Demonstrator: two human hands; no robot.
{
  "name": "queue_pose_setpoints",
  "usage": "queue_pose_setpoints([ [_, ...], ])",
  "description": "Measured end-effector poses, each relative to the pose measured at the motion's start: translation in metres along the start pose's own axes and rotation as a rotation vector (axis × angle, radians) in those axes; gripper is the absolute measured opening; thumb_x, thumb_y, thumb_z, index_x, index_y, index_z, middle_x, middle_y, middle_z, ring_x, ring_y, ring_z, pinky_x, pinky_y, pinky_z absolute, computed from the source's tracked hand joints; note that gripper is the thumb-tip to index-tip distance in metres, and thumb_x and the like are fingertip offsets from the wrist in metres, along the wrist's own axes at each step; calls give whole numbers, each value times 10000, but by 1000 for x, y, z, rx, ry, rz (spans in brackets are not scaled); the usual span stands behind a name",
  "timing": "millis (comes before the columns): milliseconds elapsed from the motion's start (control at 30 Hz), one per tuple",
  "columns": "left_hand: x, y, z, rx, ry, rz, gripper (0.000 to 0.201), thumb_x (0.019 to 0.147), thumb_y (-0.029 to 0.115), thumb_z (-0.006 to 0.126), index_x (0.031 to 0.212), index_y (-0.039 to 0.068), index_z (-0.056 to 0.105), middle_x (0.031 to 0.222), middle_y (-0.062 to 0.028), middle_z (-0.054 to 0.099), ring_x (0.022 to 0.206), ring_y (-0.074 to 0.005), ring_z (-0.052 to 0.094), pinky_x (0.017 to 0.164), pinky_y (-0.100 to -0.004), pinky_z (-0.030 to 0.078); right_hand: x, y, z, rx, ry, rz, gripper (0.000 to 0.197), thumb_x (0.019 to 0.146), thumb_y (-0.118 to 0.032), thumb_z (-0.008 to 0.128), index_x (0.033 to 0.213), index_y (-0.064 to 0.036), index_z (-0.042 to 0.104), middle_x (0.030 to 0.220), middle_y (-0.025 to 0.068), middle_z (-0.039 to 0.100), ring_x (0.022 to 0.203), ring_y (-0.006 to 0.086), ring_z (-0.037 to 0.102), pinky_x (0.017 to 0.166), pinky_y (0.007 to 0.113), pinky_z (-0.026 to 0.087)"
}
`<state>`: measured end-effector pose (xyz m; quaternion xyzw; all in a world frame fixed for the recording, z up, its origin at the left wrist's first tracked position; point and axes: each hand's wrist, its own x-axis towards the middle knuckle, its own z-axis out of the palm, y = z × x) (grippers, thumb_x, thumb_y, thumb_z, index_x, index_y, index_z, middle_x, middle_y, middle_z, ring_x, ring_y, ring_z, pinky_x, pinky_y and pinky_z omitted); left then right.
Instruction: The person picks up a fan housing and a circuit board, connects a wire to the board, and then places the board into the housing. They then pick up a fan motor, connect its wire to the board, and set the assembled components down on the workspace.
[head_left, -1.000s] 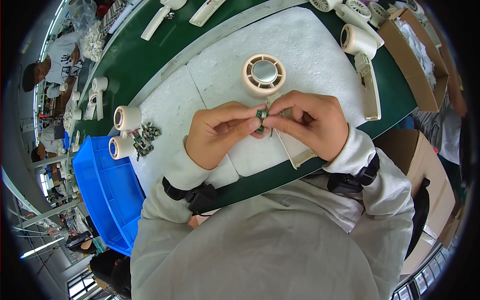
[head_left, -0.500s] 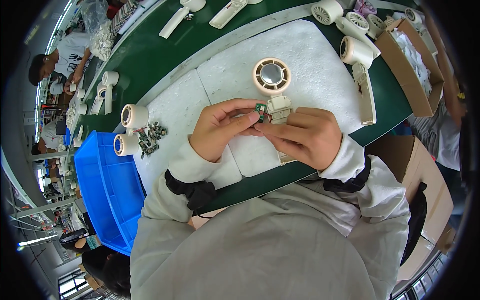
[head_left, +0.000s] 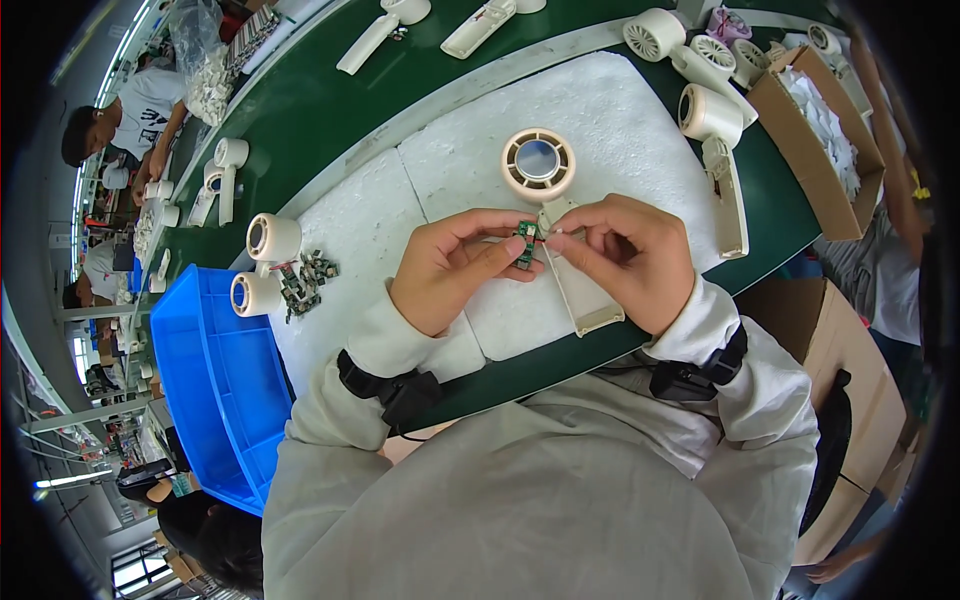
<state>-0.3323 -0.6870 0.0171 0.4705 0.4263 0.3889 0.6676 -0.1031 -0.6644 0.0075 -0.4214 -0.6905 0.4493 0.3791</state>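
A small green circuit board (head_left: pixel 524 246) is pinched between the thumb and fingers of my left hand (head_left: pixel 440 268). Thumb and fingertips of my right hand (head_left: pixel 640 262) come together right beside the board, closed around what seems a thin wire; it is too small to make out surely. Below both hands lies a cream handheld fan (head_left: pixel 590 298), its long open handle pointing toward me and partly covered by my right hand. The fan's round head (head_left: pixel 538 165), with a shiny disc in its middle, rests beyond my fingers on the white foam sheet (head_left: pixel 450 160).
Left of the foam stand a divided blue bin (head_left: pixel 225 380), two fan heads (head_left: pixel 272 237) and a pile of circuit boards (head_left: pixel 308 284). Several fan parts (head_left: pixel 712 112) and a cardboard box (head_left: pixel 815 140) with white pieces lie at right. A co-worker (head_left: pixel 145 115) sits far left.
My right hand has drawn back from the fan handle's end and now pinches higher, beside the board. More of the handle shows. Fan parts at the far side sit slightly further right.
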Motion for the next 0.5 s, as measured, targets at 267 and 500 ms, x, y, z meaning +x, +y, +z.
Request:
queue_pose_setpoints([
  [267,0,0,3,8,39,27,292,1006,50,577,1270,-74,589,1167,-161,669,1028,-224,684,907,-350,592,1,2,1,-116,-67,-324,286,796,-13,778,1073,-78,748,746,43,592,630,143,527,559,273,435],
  [500,-1,-4,2,96,23,90,300,1008,48,572,1287,-61,590,1208,-163,661,1046,-230,678,904,-350,588,4,9,-1,-64,-136,-312,265,819,-19,759,1076,-80,759,775,49,618,686,152,558,590,305,473],
])
